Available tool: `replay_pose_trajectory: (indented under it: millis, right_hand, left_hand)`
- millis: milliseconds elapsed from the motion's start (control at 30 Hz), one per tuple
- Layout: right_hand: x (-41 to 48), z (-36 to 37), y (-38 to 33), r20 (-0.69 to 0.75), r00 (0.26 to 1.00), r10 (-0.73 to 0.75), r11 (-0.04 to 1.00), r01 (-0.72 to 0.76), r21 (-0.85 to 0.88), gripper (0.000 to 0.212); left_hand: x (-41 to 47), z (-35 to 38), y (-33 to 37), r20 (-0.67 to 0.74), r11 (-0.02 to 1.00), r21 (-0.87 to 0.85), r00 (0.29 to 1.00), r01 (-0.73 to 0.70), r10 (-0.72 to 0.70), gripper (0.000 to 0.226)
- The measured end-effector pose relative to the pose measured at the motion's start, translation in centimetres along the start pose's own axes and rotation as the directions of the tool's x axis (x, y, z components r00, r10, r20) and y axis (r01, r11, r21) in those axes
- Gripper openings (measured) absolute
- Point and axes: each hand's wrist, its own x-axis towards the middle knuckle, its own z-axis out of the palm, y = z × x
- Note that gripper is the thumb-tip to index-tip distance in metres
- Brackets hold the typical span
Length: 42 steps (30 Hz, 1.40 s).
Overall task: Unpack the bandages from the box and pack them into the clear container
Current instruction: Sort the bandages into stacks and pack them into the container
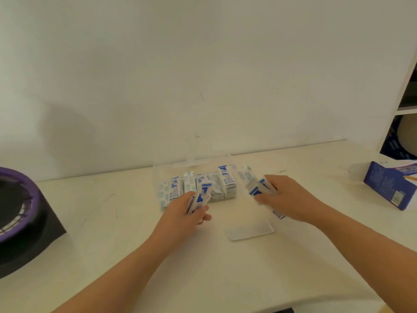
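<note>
— Where are the bandages (203,186)?
— Mostly in the container (158,177), the clear one at the back of the surface (225,279), with its lid (191,152) up behind it. They're white wrappers with blue print, standing on edge in packed rows.
— All of them?
— No. A small stack (200,197) is pinched in the left grip (187,211) at the container's front edge. The other stack (256,188) is in the right grip (282,197), just beside its right end. Both are blurred.
— And the box (392,186)?
— Blue, far right, well apart from the container, lying tilted. I can't tell whether it's open.
</note>
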Motion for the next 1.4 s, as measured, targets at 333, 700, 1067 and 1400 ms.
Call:
replay_pose_trajectory:
  millis: [333,700,1067,1400]
  right_hand:
    - [-0.3,1.6,-2.7,0.511,0.857,0.069,0.85,0.217,-0.48,0.02]
    - [1.6,1.9,-4.7,0.601,0.765,0.231,0.741,0.262,-0.619,0.033]
    - [-1.2,6.0,-2.3,0.151,0.975,-0.164,0.733,0.018,0.68,0.029]
    - [-3.1,8.1,-1.2,-0.063,0.973,-0.22,0.971,0.212,-0.112,0.012]
  left_hand:
    - [-1.1,0.7,-0.1,-0.033,0.983,-0.178,0.998,0.048,-0.055,0.017]
    - [-1.4,0.5,-0.6,-0.076,0.995,-0.091,0.997,-0.037,0.03,0.02]
    - [0.0,2.5,1.1,-0.049,0.878,-0.478,0.999,-0.039,0.018,0.031]
    - [-0.7,4.0,-0.4,0.097,0.962,-0.201,0.973,-0.187,0.209,0.033]
